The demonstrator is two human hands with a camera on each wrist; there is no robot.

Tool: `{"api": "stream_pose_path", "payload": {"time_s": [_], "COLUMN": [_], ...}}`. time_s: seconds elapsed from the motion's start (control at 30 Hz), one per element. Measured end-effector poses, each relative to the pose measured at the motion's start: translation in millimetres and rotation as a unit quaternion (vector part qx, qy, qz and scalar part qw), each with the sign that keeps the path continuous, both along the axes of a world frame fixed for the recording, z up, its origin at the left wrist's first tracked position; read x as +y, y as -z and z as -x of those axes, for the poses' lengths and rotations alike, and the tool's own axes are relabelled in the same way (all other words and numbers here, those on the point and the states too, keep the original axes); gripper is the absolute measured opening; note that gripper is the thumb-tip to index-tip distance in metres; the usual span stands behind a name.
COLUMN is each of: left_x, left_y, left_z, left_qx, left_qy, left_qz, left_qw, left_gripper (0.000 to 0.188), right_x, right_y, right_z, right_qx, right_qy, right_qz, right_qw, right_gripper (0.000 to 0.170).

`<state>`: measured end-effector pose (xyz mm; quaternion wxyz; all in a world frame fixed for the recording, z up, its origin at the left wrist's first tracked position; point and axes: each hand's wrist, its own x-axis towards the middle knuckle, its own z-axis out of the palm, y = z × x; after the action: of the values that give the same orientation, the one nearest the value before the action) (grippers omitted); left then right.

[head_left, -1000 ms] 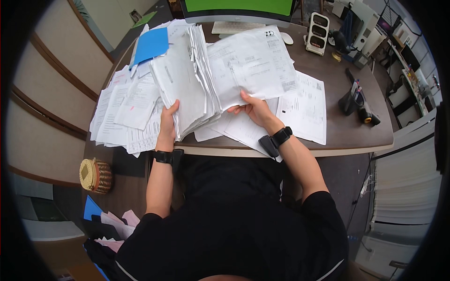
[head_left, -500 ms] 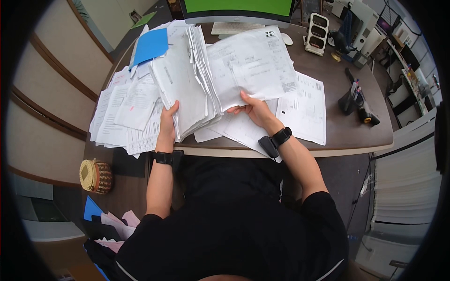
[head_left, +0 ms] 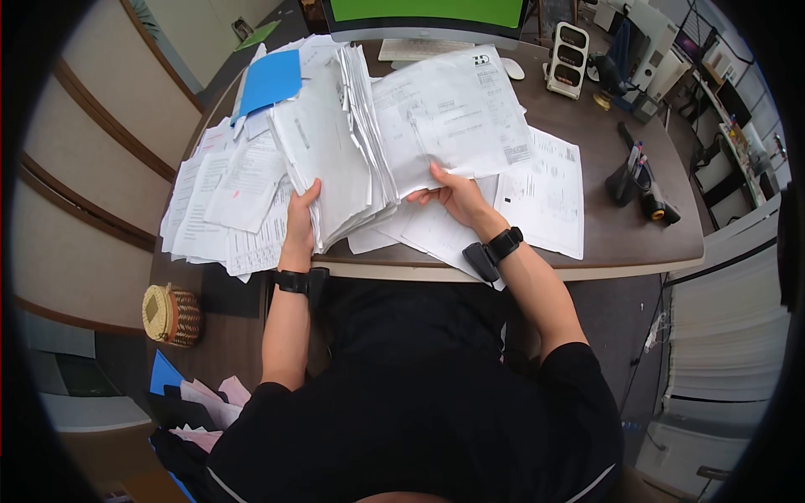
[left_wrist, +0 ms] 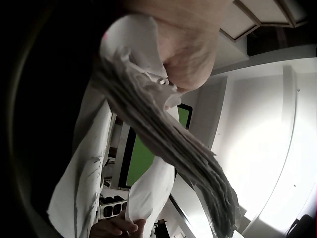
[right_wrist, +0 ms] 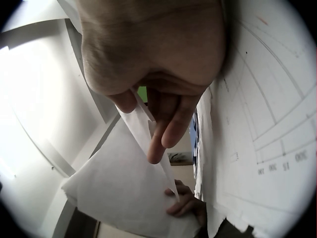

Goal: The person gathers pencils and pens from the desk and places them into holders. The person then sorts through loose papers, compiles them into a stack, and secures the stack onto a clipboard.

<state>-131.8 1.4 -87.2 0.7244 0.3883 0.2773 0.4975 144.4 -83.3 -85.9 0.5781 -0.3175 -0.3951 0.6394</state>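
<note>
My left hand [head_left: 299,220] grips the lower left edge of a thick stack of papers [head_left: 331,168], thumb on top. Crumpled page edges of this stack [left_wrist: 163,134] fan out in the left wrist view. With thumb above and fingers beneath, my right hand [head_left: 459,199] pinches the lower edge of a white printed sheet [head_left: 453,117] that leans open to the right of the stack. The right wrist view shows the pale side of the raised paper [right_wrist: 124,173], with the other hand's fingers at its far edge.
Loose printed pages [head_left: 226,189] spread to the left, a blue folder [head_left: 270,80] above them. More pages [head_left: 549,193] lie at right. Behind stand a keyboard [head_left: 423,50], mouse [head_left: 512,69] and monitor [head_left: 428,12]. A pen cup [head_left: 625,184] stands right; a woven basket [head_left: 172,316] sits lower left.
</note>
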Motion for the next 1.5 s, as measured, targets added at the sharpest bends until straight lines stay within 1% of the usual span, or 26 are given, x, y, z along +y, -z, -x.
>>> {"api": "stream_pose_path", "payload": {"time_s": [0.07, 0.17, 0.3, 0.37, 0.6, 0.67, 0.8, 0.9, 1.3, 1.37, 1.5], "left_x": [1.9, 1.9, 0.7, 0.2, 1.1, 1.9, 2.1, 1.2, 1.2, 0.9, 0.6], "left_y": [0.9, 0.4, -1.3, -2.8, -0.4, 1.4, 0.7, 0.9, 1.6, -1.6, 0.5], "left_z": [1.6, -1.0, -0.4, -1.8, -0.6, 1.1, -0.2, 0.0, 0.2, -2.1, -0.5], "left_qx": [0.009, 0.003, 0.005, 0.007, 0.005, 0.008, 0.005, 0.01, 0.022, 0.025, 0.019], "left_qy": [0.015, 0.002, 0.014, 0.001, 0.0, 0.014, 0.004, 0.014, 0.005, -0.01, 0.002], "left_qz": [0.008, 0.003, 0.007, 0.005, 0.004, 0.007, 0.005, 0.006, 0.006, 0.004, 0.004], "left_qw": [1.0, 1.0, 1.0, 1.0, 1.0, 1.0, 1.0, 1.0, 1.0, 1.0, 1.0], "left_gripper": [0.046, 0.046, 0.047, 0.046, 0.046, 0.047, 0.046, 0.048, 0.047, 0.047, 0.048], "right_x": [-1.8, -0.4, -3.5, -0.6, 0.7, -1.4, 1.6, -1.9, -2.7, 0.5, -1.1], "right_y": [1.4, -1.5, -0.9, -2.7, -0.5, 2.3, 0.2, 1.6, 0.6, -1.6, 4.3], "right_z": [-0.4, -0.6, 0.8, 0.1, -0.4, 0.0, -1.1, 0.4, 0.4, -0.7, 0.0], "right_qx": [-0.003, 0.001, -0.002, -0.001, 0.002, 0.002, 0.001, 0.004, 0.004, 0.002, 0.007], "right_qy": [-0.002, -0.004, 0.005, 0.006, 0.002, -0.001, 0.003, 0.003, 0.003, 0.002, 0.004], "right_qz": [-0.005, 0.004, 0.004, 0.009, 0.003, -0.002, 0.002, 0.007, 0.004, 0.003, 0.007], "right_qw": [1.0, 1.0, 1.0, 1.0, 1.0, 1.0, 1.0, 1.0, 1.0, 1.0, 1.0], "right_gripper": [0.043, 0.042, 0.042, 0.042, 0.042, 0.042, 0.042, 0.042, 0.042, 0.042, 0.041]}}
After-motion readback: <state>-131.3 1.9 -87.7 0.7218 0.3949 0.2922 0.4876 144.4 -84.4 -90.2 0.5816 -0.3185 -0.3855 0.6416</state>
